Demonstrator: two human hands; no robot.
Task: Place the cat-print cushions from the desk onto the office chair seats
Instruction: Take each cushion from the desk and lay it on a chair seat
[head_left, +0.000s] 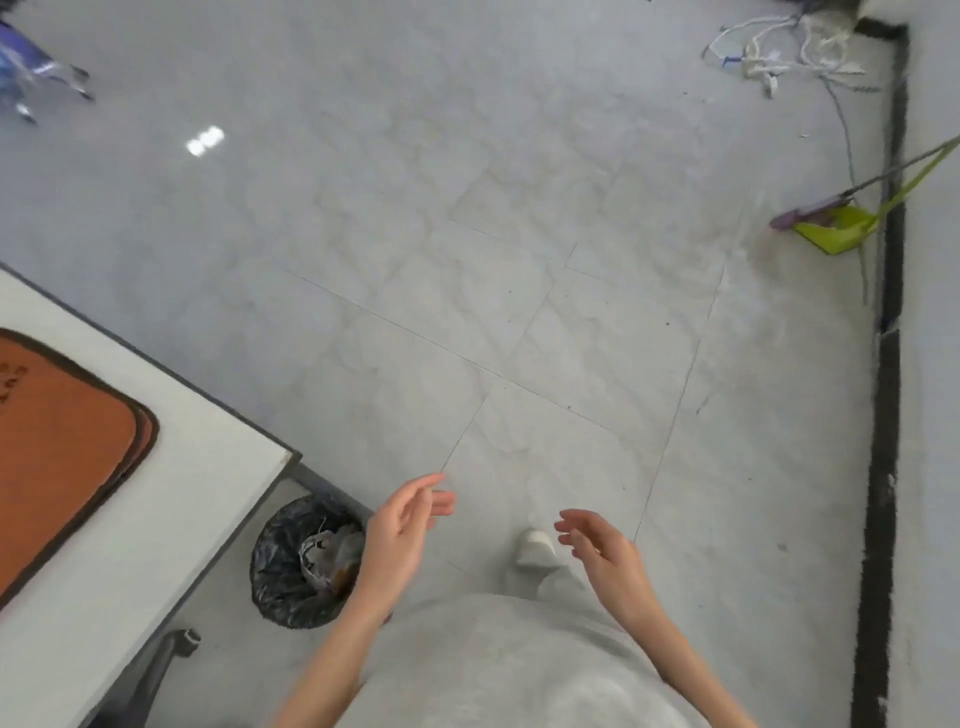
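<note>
Fingers (441, 501) on both hands are loose and spread, holding nothing at all; the left hand (400, 535) and right hand (602, 551) hang out in front of the body low in the frame, over bare tiled floor (519, 291)

Going left to right: at the far left edge, the orange cushions (57, 441) sit on the white desk (171, 519), looks like at least two stacked, since a second dark-trimmed edge peeks out at the corner. There's a faint dark print on the top one, too cut off to say it's a cat. Just right of the desk corner, down on the floor, is a bin (306, 561) with a black liner and some rubbish in it. Then the hands, a white shoe (535, 548) between them, and way off at the right edge a green dustpan (831, 231) by the black baseboard strip. Upper right there's a tangle of white cables (784, 52). A chair base is just peeking in at the upper left corner, no seat visible anywhere

So my read is this is the go-grab-a-cushion step. To do it cleanly I'd turn left toward the desk, take only the top cushion by two opposite edges so the one underneath doesn't drag off, and step around that bin, it's right in the path
</note>
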